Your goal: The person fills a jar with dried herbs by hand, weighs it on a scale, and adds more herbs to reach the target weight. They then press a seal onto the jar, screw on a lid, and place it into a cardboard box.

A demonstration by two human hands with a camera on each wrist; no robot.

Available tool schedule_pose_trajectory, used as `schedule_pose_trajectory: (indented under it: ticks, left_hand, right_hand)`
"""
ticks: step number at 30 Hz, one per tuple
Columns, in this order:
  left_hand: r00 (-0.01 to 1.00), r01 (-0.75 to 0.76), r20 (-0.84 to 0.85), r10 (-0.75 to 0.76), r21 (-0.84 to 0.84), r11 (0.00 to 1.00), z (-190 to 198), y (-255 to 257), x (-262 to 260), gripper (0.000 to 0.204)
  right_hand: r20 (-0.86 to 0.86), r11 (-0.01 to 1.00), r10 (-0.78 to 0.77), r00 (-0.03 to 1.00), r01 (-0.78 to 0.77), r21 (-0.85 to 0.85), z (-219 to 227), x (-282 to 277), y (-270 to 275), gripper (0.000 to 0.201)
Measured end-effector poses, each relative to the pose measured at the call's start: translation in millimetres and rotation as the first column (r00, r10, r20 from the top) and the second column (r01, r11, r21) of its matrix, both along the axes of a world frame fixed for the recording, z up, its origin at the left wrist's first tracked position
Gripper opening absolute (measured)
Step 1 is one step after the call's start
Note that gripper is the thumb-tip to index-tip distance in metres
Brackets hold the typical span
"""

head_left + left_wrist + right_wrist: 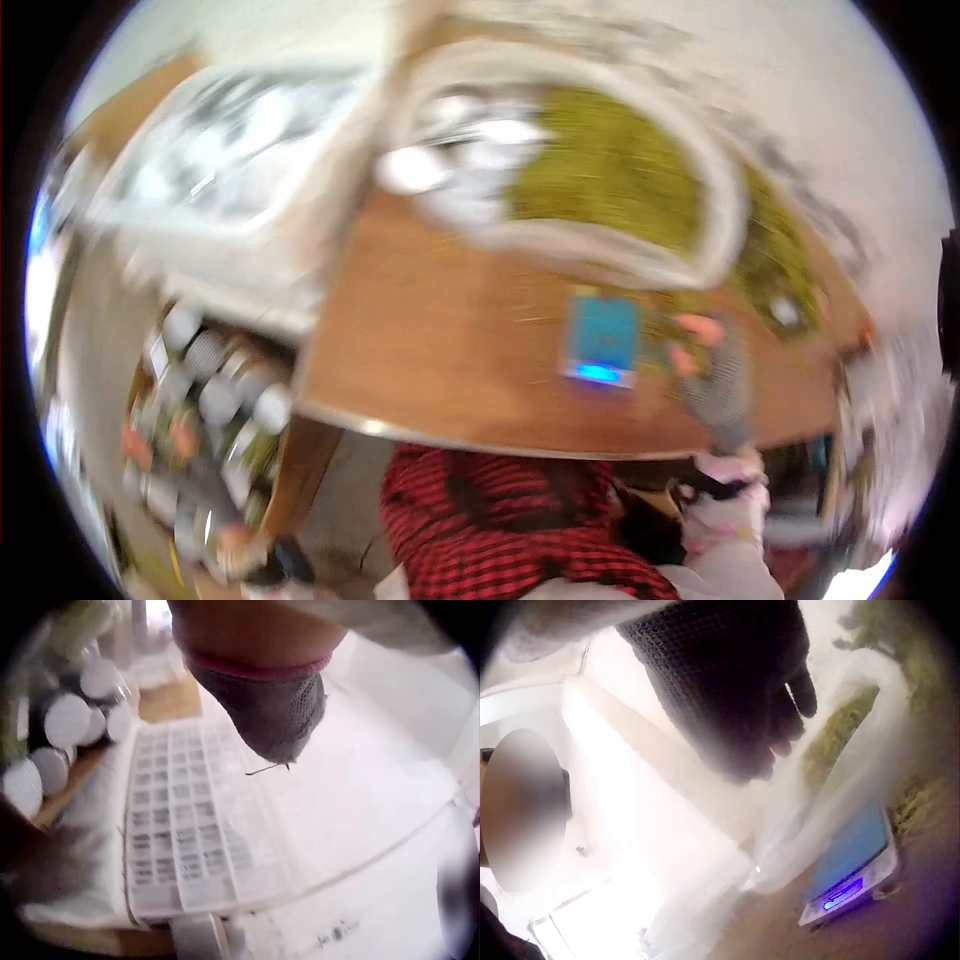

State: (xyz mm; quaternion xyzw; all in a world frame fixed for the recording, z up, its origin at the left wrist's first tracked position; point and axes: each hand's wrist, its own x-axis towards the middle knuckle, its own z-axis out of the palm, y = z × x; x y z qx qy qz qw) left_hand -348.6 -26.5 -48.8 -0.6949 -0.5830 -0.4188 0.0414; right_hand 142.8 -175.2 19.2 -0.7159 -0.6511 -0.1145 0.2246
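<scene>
The left hand (205,485), in a grey glove with bare fingertips, is over a bin of white-lidded jars (218,398) at the lower left, its thumb and fingers apart. A thin stem (266,769) sticks out at the glove (274,712) in the left wrist view; the fingers are hidden there. The gloved right hand (715,375) is just right of a small blue-topped scale (603,330) with a lit display. Its fingers hang loosely bent in the right wrist view (735,697). Motion blur hides whether bits of green plant lie between them.
A large white-lined basin (725,200) behind the scale holds chopped green plant matter (610,170) and several white-lidded containers (415,168). More green bits (775,255) lie to its right. A white-lined tub (150,215) of wrapped items stands at the left. The brown table's front edge (480,445) runs before the person.
</scene>
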Motion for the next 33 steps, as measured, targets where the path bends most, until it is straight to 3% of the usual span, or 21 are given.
schedule_pose_trajectory:
  ticks: [3,4,7,9,11,12,14,15,17,18,20,21,23,24,28,30,33]
  left_hand:
    - [0.971,-0.104,-0.175,0.16,0.292,0.951,-10.9,8.3,8.4,0.06]
    - [0.981,0.009,-0.184,0.053,0.318,0.948,-35.3,20.6,16.8,0.056]
    - [0.95,0.208,-0.293,-0.111,0.326,0.922,-19.5,8.3,96.2,0.059]
    - [0.891,0.36,-0.369,-0.264,0.221,0.906,-23.9,8.2,120.7,0.06]
    - [0.893,0.373,-0.341,-0.295,0.191,0.908,-18.9,-4.7,146.8,0.061]
    - [0.872,0.399,-0.365,-0.325,0.148,0.905,-20.5,-8.1,154.7,0.06]
    - [0.844,0.437,-0.395,-0.364,0.112,0.892,-22.9,-13.5,168.5,0.059]
    - [0.85,0.437,-0.38,-0.364,0.123,0.891,-23.7,-15.4,174.9,0.057]
    - [0.856,0.434,-0.374,-0.357,0.146,0.889,-20.6,-18.4,182.5,0.056]
    - [0.846,0.434,-0.394,-0.36,0.115,0.894,-14.2,-18.7,183.1,0.054]
    - [0.826,0.422,-0.461,-0.326,0.122,0.898,-9.5,-19.0,186.7,0.051]
    - [0.823,0.422,-0.473,-0.314,0.139,0.896,-8.0,-20.0,189.1,0.051]
    - [0.806,0.405,-0.516,-0.29,0.123,0.906,-5.1,-22.1,195.0,0.05]
    - [0.807,0.406,-0.513,-0.292,0.124,0.905,-4.0,-22.0,198.2,0.047]
    - [0.839,0.432,-0.406,-0.362,0.093,0.897,-20.2,-13.9,195.7,0.043]
    - [0.823,0.423,-0.454,-0.341,0.09,0.901,-15.2,-14.5,195.8,0.04]
    - [0.824,0.435,-0.426,-0.373,0.056,0.899,-14.6,-15.2,194.5,0.04]
  right_hand:
    - [-0.061,0.978,-0.199,0.978,0.202,0.048,-2.8,25.6,-33.6,0.032]
    - [-0.07,0.968,-0.246,0.967,0.249,0.029,-5.7,36.5,-45.9,0.032]
    - [-0.169,0.923,-0.37,0.914,0.382,0.045,-31.4,73.4,-90.5,0.035]
    - [-0.249,0.889,-0.422,0.872,0.451,0.071,-51.3,110.4,-117.7,0.038]
    - [-0.574,0.827,-0.401,0.714,0.551,0.107,-72.6,160.0,-143.5,0.044]
    - [-0.58,0.813,-0.409,0.704,0.57,0.118,-78.6,184.1,-150.7,0.044]
    - [-0.764,0.685,-0.413,0.495,0.722,0.097,-81.0,235.5,-156.4,0.047]
    - [-0.77,0.674,-0.411,0.488,0.732,0.104,-78.9,257.9,-154.5,0.047]
    - [-0.822,0.622,-0.455,0.344,0.782,-0.017,-74.9,301.1,-141.9,0.055]
    - [-0.83,0.624,-0.44,0.343,0.782,-0.007,-77.0,322.8,-130.9,0.055]
    - [-0.711,0.518,-0.629,0.312,0.851,-0.085,-82.8,359.7,-103.9,0.078]
    - [-0.727,0.522,-0.614,0.309,0.85,-0.079,-83.7,372.5,-89.8,0.078]
    - [-0.626,0.413,-0.689,0.366,0.907,0.075,-88.8,389.6,-61.3,0.1]
    - [-0.619,0.368,-0.72,0.313,0.929,0.041,-84.6,388.3,-51.5,0.113]
    - [-0.654,0.309,-0.707,0.27,0.949,0.058,-77.6,387.1,-21.2,0.12]
    - [-0.607,0.096,-0.793,0.05,0.994,-0.043,-62.3,374.3,-10.8,0.123]
    - [-0.597,0.118,-0.801,0.047,0.99,-0.08,-61.9,376.9,-17.7,0.125]
